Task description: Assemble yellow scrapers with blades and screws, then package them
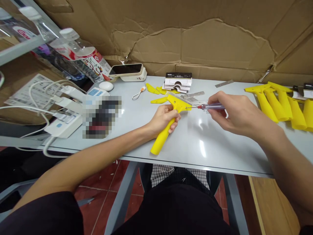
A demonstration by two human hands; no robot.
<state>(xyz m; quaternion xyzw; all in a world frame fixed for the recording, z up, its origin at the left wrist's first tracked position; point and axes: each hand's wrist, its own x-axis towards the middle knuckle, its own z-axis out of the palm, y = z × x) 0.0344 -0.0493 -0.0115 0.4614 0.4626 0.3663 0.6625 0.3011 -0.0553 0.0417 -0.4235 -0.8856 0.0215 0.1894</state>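
Observation:
My left hand [163, 120] grips the handle of a yellow plastic scraper [168, 125] that lies on the pale table [200, 143], its head pointing away from me. My right hand [232, 112] holds a small screwdriver [210, 106] with a clear handle and red collar. Its tip touches the scraper's head near the metal blade. A few tiny screws [206, 111] lie just under the screwdriver shaft.
A pile of yellow scrapers [281, 101] lies at the right. Loose metal blades [194, 95], yellow cover pieces [153, 88] and small blade boxes [178, 81] sit behind the work. A phone [126, 69], water bottles [83, 55], chargers and cables crowd the left. Cardboard lines the back.

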